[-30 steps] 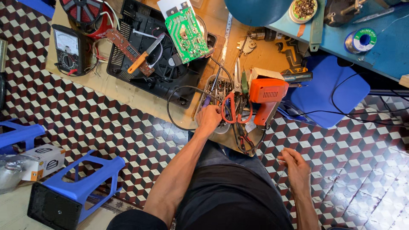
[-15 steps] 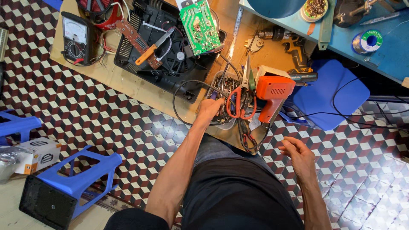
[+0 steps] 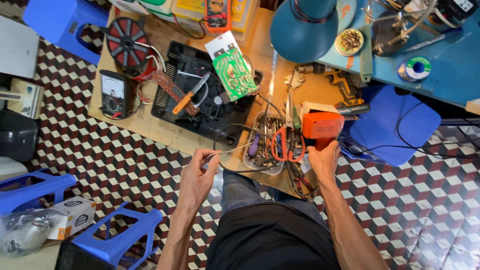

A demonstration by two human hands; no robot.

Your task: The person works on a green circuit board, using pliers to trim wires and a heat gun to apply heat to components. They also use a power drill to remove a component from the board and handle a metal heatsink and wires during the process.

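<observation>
My left hand [image 3: 198,176] is raised over the tiled floor just off the low wooden board [image 3: 145,129], pinching a thin pale wire [image 3: 234,149] that runs right toward a clear tray of small parts [image 3: 265,146]. My right hand [image 3: 324,158] grips the handle of an orange pistol-shaped soldering gun [image 3: 322,126] at the board's near right edge. Orange-handled scissors [image 3: 283,143] lie on the tray beside that gun. A black open device chassis [image 3: 200,97] carries a green circuit board [image 3: 233,73] and an orange-handled screwdriver [image 3: 189,95].
An analog meter [image 3: 113,91] and a red wire spool [image 3: 126,41] sit at the board's left. A blue stool [image 3: 395,124] stands right of the gun, another blue stool [image 3: 116,238] lower left. A solder reel [image 3: 417,67] rests on the blue bench. Black cables loop near the tray.
My left hand drew back from the tray toward me, pulling out the thin wire. My right hand rose from my lap and took hold of the orange soldering gun.
</observation>
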